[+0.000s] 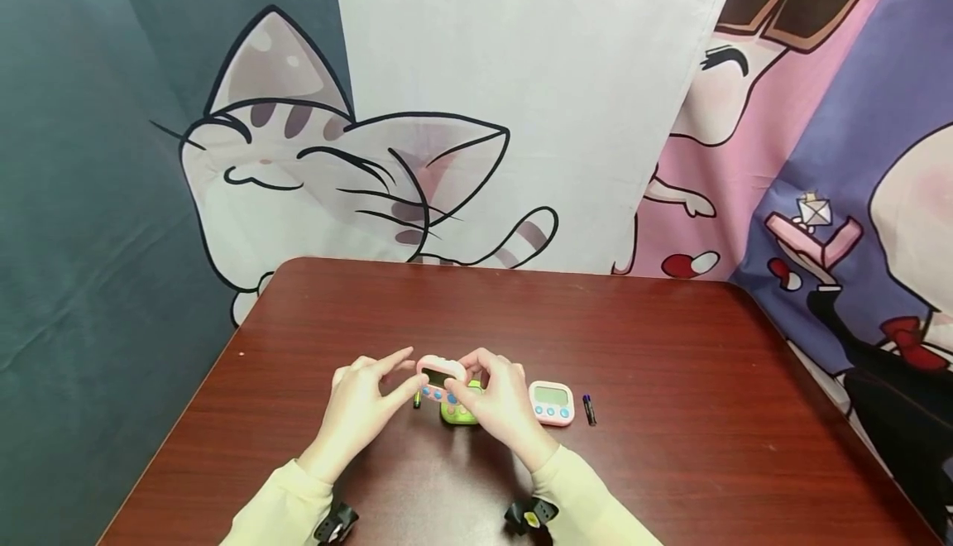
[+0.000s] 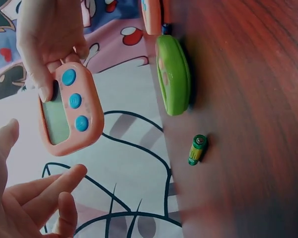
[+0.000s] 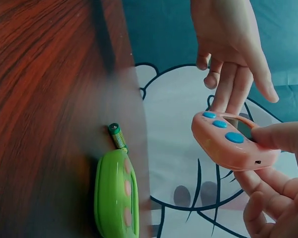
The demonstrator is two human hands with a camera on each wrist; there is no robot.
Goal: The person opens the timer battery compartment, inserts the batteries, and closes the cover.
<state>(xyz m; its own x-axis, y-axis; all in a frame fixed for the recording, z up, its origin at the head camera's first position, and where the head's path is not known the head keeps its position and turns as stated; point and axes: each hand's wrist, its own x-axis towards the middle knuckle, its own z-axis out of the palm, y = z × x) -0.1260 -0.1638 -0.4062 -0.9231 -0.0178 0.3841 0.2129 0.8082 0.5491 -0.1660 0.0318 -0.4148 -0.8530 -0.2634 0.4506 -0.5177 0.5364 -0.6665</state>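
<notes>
My right hand (image 1: 502, 401) pinches a pink digital timer (image 1: 439, 380) between thumb and fingers, up off the table. In the left wrist view this timer (image 2: 72, 109) shows a grey screen and three blue round buttons, with the right thumb lying over one end of the screen. My left hand (image 1: 361, 401) is held at the timer's other side, fingers spread and loosely extended, gripping nothing. Below the raised timer, a green timer (image 3: 114, 193) with pink buttons rests on the table, partly hidden by the right hand in the head view. Beside it lies a small green battery (image 2: 197, 149).
A second pink timer (image 1: 552, 404) lies on the brown table (image 1: 655, 347), right of my right hand. Farther right is a small dark cylinder (image 1: 589, 410) with a blue end. A cloth printed with cartoon figures (image 1: 462, 50) hangs behind the table's far edge.
</notes>
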